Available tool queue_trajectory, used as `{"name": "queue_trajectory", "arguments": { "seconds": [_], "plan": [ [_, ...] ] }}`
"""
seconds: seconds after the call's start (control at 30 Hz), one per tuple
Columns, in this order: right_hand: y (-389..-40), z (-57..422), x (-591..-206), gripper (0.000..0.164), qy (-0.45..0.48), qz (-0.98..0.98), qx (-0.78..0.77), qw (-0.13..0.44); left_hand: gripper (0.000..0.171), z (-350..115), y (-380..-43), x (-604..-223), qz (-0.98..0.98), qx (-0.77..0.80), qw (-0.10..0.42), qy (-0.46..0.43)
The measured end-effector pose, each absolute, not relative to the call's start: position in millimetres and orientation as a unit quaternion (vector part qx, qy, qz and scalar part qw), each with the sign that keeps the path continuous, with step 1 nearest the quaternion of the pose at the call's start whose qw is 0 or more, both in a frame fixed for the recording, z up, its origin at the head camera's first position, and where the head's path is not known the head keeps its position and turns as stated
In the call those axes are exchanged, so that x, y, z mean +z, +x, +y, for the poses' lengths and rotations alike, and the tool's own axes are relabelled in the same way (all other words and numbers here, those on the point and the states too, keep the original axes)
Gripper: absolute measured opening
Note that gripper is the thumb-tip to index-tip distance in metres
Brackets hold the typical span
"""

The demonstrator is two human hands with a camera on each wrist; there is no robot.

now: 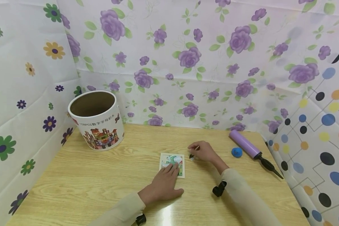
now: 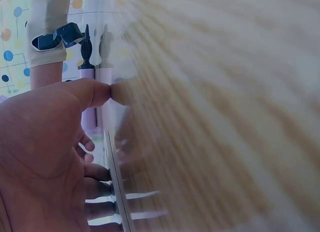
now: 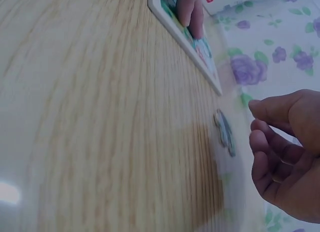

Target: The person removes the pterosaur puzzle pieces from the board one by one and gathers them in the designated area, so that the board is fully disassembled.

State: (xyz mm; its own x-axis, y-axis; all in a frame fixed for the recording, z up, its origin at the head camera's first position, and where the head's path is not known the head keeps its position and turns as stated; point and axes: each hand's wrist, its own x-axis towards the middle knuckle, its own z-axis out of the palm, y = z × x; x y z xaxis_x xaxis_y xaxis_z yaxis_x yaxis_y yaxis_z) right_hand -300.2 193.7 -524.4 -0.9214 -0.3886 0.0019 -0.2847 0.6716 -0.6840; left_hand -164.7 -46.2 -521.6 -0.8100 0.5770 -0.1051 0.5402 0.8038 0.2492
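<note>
Purple-flowered white cloth [image 1: 164, 103] backs the wood-grain counter [image 1: 82, 182], where a small, thin, multicoloured flat piece [image 3: 224, 134] lies just beside a rectangular, white-bordered picture board [image 1: 171, 158]. The piece looks light and stiff, best pinched by its edges. The right hand [image 1: 203, 151], loosely curled, hovers near it, holding nothing; the left hand [image 1: 164, 184] rests on the board, fingers apart

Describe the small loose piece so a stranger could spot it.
On the wood-grain table, find the pale-framed picture board under the left hand. Just right of it, by the right hand, lies the loose piece; its irregular outline sets it apart from the straight-edged board.
</note>
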Motion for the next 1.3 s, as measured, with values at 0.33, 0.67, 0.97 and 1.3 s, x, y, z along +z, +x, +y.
{"name": "queue_trajectory", "arguments": {
  "seconds": [0.33,0.67,0.97,1.3],
  "plan": [
    [-301.6,160.5,-523.1,0.024,-0.260,0.888,-0.371,0.085,0.092,-46.5,-168.2,-524.9,0.947,0.080,0.090,0.299],
    [-301.7,135.1,-529.0,0.024,-0.292,0.886,-0.351,0.078,0.089,-47.3,-167.1,-522.4,0.945,0.061,0.089,0.309],
    [-300.9,126.7,-529.8,0.019,-0.318,0.889,-0.322,0.072,0.089,-46.5,-164.2,-517.3,0.947,0.059,0.084,0.306],
    [-302.0,122.8,-533.8,0.016,-0.317,0.894,-0.307,0.075,0.089,-45.9,-165.5,-520.8,0.947,0.056,0.081,0.306]
  ]
}}
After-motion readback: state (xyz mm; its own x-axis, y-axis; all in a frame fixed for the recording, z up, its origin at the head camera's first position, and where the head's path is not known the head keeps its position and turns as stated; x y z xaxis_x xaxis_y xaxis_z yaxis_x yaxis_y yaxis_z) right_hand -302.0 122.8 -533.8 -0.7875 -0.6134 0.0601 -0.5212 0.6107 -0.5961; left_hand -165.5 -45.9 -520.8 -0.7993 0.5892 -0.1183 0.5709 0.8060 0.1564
